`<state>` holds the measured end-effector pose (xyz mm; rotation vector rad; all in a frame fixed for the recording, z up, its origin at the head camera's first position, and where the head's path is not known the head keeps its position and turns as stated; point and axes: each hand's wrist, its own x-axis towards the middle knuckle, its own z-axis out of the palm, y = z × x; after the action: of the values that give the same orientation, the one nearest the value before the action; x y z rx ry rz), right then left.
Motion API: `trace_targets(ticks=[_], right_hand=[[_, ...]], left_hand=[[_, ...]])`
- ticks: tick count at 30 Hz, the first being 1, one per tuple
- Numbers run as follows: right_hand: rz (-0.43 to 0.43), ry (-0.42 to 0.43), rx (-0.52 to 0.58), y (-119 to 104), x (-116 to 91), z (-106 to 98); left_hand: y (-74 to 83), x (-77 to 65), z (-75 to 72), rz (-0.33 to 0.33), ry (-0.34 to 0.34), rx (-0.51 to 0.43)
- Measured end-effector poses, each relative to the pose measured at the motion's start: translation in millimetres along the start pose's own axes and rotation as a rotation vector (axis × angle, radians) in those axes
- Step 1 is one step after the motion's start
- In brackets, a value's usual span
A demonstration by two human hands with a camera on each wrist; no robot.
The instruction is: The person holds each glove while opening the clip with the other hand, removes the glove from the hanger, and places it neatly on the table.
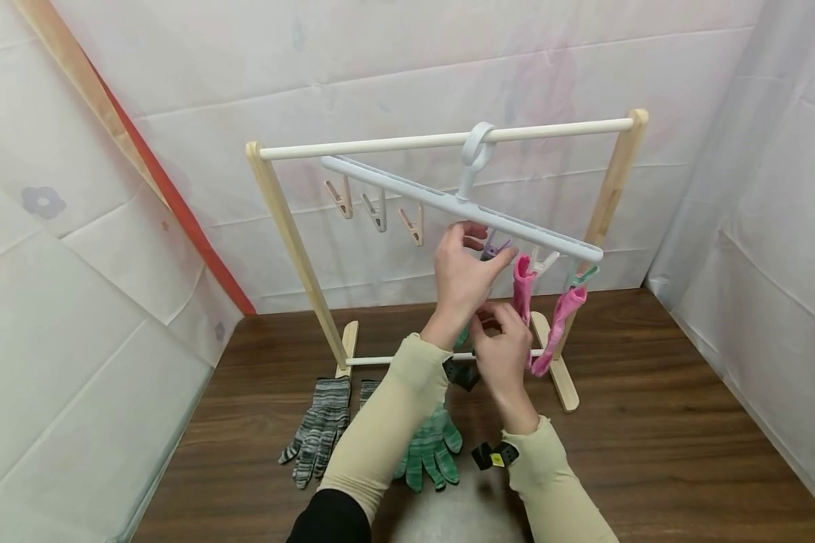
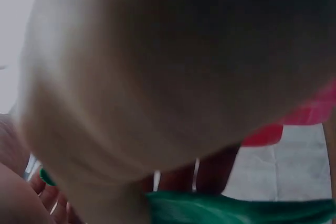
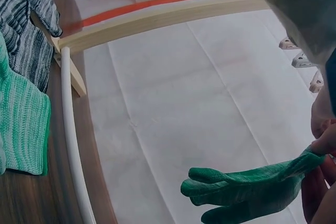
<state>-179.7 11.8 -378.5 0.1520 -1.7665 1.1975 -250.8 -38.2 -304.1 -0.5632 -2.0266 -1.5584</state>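
My left hand (image 1: pixel 463 264) pinches a purple clip (image 1: pixel 497 245) beneath the white hanger (image 1: pixel 421 194). Just below it, my right hand (image 1: pixel 504 343) grips a green glove (image 3: pixel 257 184) near one end. The glove's fingers dangle free in the right wrist view, while the head view shows only a sliver. A white clip (image 1: pixel 545 262) and a green clip (image 1: pixel 584 276) each hold a pink cloth piece, one nearer (image 1: pixel 524 286) my hands and one farther right (image 1: pixel 560 324). My own blurred hand fills most of the left wrist view.
The hanger hooks over a wooden rack's top bar (image 1: pixel 557 132) and slopes down rightward. Several pale clips (image 1: pixel 377 211) hang at its left. On the table (image 1: pixel 686 422) lie a grey striped glove (image 1: pixel 319 430) and a green striped glove (image 1: pixel 429 449), the latter partly behind my left sleeve.
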Motion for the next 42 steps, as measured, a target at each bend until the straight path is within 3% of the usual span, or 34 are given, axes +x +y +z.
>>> trace_targets(ticks=[7, 15, 25, 32, 42], right_hand=[[0.015, 0.004, -0.037, 25, 1, 4], [0.092, 0.036, -0.025, 23, 9, 2], [0.049, 0.049, -0.051, 21, 21, -1], [0.102, 0.072, -0.015, 24, 23, -6], [0.146, 0.098, -0.084, 23, 22, -14]], left_hand=[[-6.4, 1.6, 4.2, 0.001, 0.008, -0.004], [-4.2, 2.1, 2.9, 0.001, 0.0, -0.006], [1.4, 4.1, -1.2, -0.013, -0.034, -0.006], [3.4, 5.1, 0.1, -0.007, -0.028, -0.019], [4.0, 2.3, -1.9, 0.025, -0.006, -0.026]])
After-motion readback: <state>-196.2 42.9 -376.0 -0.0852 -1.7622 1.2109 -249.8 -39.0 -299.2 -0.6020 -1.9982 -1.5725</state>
